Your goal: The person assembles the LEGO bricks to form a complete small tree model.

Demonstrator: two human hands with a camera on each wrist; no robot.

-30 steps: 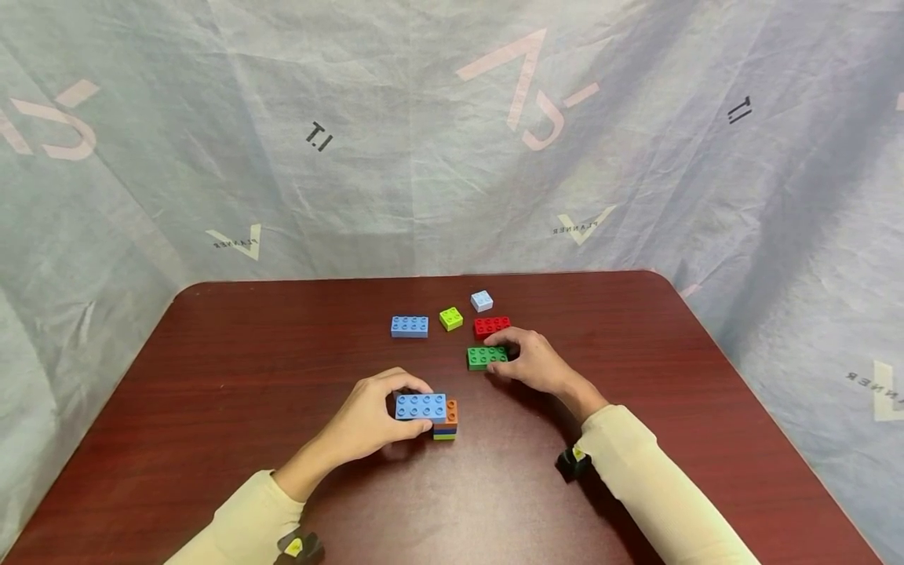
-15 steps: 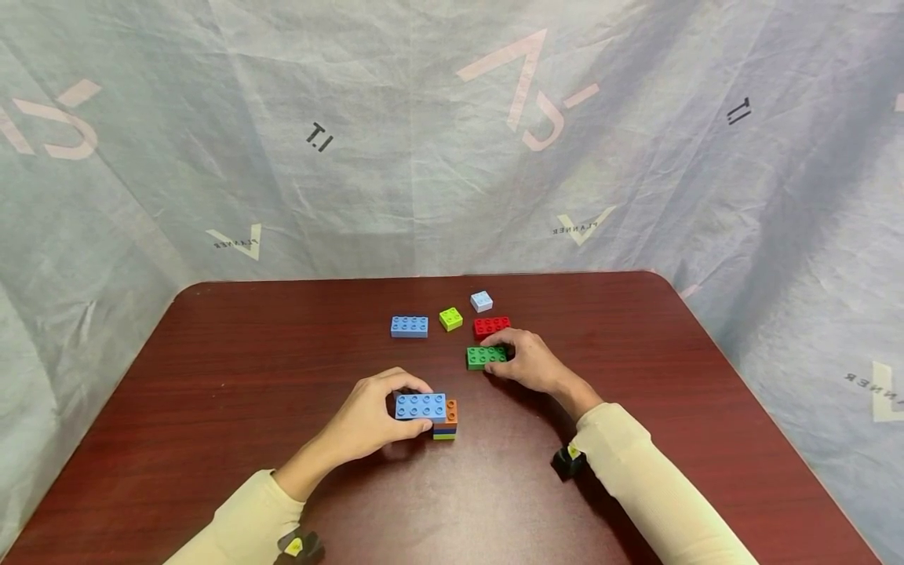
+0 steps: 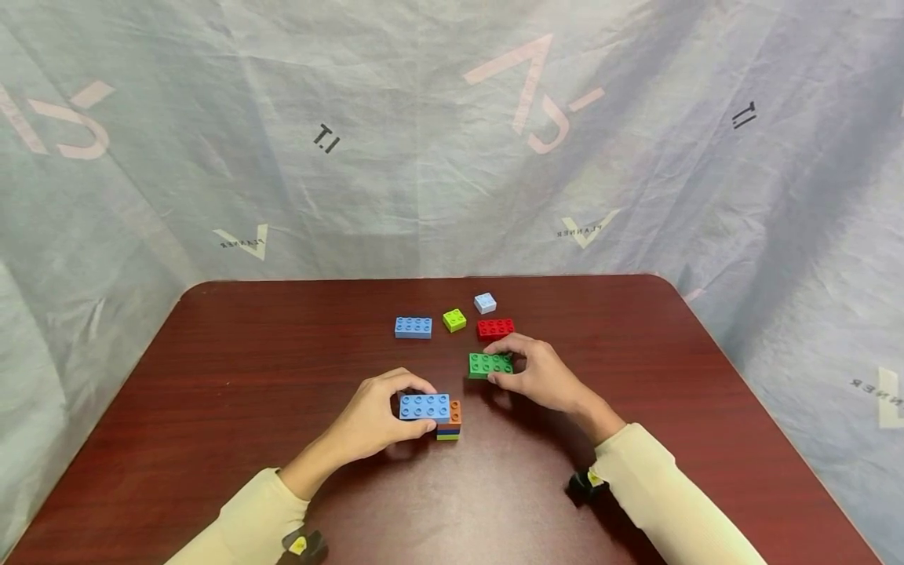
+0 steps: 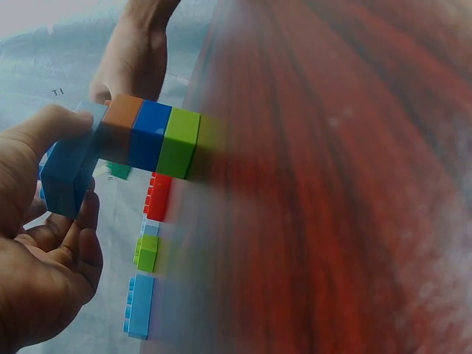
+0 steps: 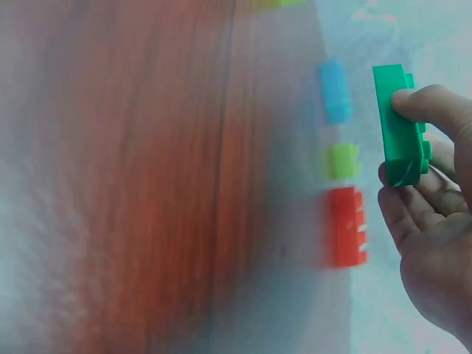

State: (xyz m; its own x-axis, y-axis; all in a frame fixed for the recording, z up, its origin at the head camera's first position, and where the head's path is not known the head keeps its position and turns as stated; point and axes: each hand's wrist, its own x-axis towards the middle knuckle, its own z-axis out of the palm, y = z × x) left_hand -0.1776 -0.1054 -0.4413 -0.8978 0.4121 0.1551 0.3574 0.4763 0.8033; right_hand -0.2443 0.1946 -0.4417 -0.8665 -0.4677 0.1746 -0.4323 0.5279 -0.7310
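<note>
My left hand [image 3: 373,414] pinches a blue eight-stud brick [image 3: 424,406] between thumb and fingers. That brick sits on top of a stack, overhanging it to the left; in the left wrist view the stack shows an orange brick [image 4: 120,129], a dark blue brick [image 4: 150,136] and a lime brick [image 4: 179,145]. My right hand [image 3: 542,378] grips a green eight-stud brick [image 3: 487,365] by its long sides near the right end. In the right wrist view the green brick [image 5: 400,133] is between the thumb and fingers, raised off the table.
Behind the hands lie a second blue brick [image 3: 413,328], a small lime brick [image 3: 454,320], a pale blue brick [image 3: 485,303] and a red brick [image 3: 496,329]. The dark red table [image 3: 282,329] meets a grey cloth [image 3: 367,196] at its far edge.
The green brick has come up off the table in my right hand and moved slightly towards me, away from the red brick. My left hand keeps its hold on the blue brick.
</note>
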